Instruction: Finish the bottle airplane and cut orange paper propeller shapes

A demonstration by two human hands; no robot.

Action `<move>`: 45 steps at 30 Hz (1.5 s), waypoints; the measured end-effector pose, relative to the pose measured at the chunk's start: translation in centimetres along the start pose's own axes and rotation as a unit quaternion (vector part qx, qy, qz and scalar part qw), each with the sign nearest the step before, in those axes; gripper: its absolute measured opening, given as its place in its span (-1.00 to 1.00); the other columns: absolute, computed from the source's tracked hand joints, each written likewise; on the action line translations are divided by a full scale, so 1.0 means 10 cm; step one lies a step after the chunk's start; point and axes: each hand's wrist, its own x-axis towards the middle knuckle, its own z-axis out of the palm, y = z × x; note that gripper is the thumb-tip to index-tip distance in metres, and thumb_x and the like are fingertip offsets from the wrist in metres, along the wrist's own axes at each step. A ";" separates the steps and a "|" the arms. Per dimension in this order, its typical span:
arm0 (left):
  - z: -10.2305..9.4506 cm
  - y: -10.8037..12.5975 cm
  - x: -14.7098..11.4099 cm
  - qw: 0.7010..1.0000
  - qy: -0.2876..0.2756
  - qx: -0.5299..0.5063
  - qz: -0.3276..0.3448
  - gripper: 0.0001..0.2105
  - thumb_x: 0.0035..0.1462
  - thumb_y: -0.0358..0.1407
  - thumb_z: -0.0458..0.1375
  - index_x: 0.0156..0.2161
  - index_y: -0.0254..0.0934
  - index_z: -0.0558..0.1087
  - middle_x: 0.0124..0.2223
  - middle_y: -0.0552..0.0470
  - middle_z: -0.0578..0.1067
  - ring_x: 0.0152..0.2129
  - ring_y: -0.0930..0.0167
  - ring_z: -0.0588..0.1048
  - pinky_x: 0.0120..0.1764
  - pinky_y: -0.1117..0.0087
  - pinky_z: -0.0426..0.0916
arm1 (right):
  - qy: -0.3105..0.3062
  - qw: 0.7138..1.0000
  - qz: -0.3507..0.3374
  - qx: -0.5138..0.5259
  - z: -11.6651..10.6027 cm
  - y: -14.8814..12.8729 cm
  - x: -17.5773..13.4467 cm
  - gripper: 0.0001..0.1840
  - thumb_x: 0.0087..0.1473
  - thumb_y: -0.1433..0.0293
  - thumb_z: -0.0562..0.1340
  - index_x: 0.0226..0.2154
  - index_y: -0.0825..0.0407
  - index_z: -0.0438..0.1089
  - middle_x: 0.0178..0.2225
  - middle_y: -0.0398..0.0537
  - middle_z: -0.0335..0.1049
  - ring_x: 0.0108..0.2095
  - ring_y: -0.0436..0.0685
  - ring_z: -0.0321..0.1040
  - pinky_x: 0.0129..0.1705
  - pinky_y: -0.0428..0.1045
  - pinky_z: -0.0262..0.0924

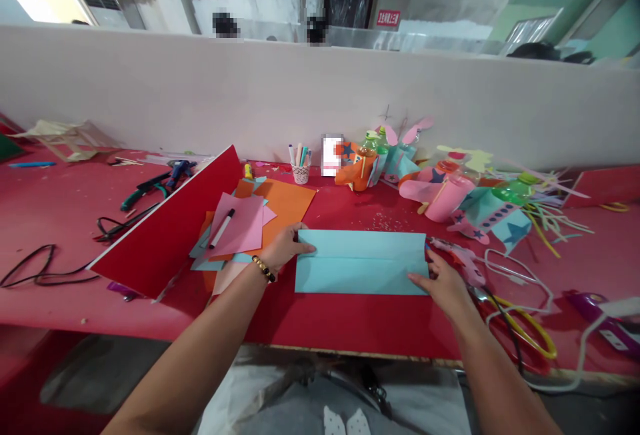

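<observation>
On the red table (360, 322), close to its front edge, lies a long sheet of blue paper (361, 272), with a line like a crease running lengthwise between its two short ends. The left hand (283, 248) grips it at the far left corner, thumb flat on the face and fingers at the edge. The right hand (443, 283) is partly open at the other end, thumb on the paper and forefinger by the edge; whether it pinches from beneath, I cannot tell. The sheet should be light and fairly crisp, easy to bend along that line but quick to kink if squeezed mid-span. Both short ends look like the best holds, with flat thumbs and a gentle, even pull. It may slide on the smooth top. The scissors (533, 328) and what looks like a pink glue gun (465, 260) lie near the right hand and could snag it.
</observation>
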 end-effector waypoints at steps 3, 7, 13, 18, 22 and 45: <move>-0.01 0.01 0.00 0.991 0.033 -0.129 0.012 -0.60 -0.28 -0.24 0.39 -0.31 -0.30 0.36 -0.38 0.10 0.48 -0.45 0.46 0.44 -0.32 0.43 0.34 | -0.038 0.966 0.093 0.237 -0.01 -0.13 0.05 -0.58 -0.24 0.23 0.39 -0.27 0.06 0.49 -0.37 -0.02 0.57 -0.41 0.22 0.48 -0.32 0.07 0.36; -0.03 0.03 0.02 0.986 0.036 -0.162 0.011 -0.63 -0.18 -0.12 0.34 -0.29 -0.32 0.46 -0.33 0.00 0.54 -0.38 0.38 0.49 -0.26 0.37 0.36 | -0.009 0.915 0.127 0.383 0.04 -0.24 0.18 -0.65 -0.33 0.29 0.45 -0.38 0.03 0.52 -0.40 -0.08 0.57 -0.39 0.20 0.49 -0.25 0.07 0.36; -0.09 0.01 0.13 0.988 0.077 -0.136 -0.011 -0.64 -0.35 -0.19 0.42 -0.37 -0.30 0.51 -0.39 0.00 0.57 -0.42 0.33 0.51 -0.25 0.29 0.39 | -0.010 0.893 0.140 0.428 0.16 -0.32 0.49 -0.65 -0.39 0.33 0.48 -0.42 0.03 0.51 -0.47 -0.11 0.56 -0.48 0.14 0.47 -0.36 0.01 0.38; -0.16 -0.05 0.16 0.980 0.128 -0.150 0.007 -0.58 -0.38 -0.20 0.43 -0.33 -0.34 0.50 -0.35 -0.02 0.57 -0.44 0.36 0.50 -0.25 0.29 0.39 | -0.016 0.894 0.137 0.426 0.27 -0.38 0.67 -0.68 -0.39 0.27 0.47 -0.48 0.04 0.47 -0.57 -0.13 0.52 -0.57 0.13 0.43 -0.48 0.00 0.35; -0.21 -0.10 0.15 0.980 0.132 -0.151 0.013 -0.52 -0.38 -0.21 0.43 -0.27 -0.39 0.49 -0.32 -0.06 0.57 -0.39 0.35 0.50 -0.21 0.28 0.38 | -0.005 0.904 0.132 0.408 0.34 -0.37 0.74 -0.68 -0.40 0.25 0.46 -0.54 0.04 0.45 -0.63 -0.17 0.46 -0.64 0.07 0.36 -0.54 -0.03 0.30; 0.06 -0.09 0.10 0.824 0.056 0.542 0.154 -0.38 -0.16 0.02 0.28 0.05 -0.14 0.36 -0.11 -0.03 0.47 -0.13 0.20 0.36 -0.12 0.24 0.23 | 0.024 0.919 0.086 0.384 0.48 -0.20 0.75 -0.69 -0.32 0.21 0.43 -0.57 0.01 0.37 -0.68 -0.31 0.35 -0.68 -0.02 0.20 -0.60 -0.10 0.15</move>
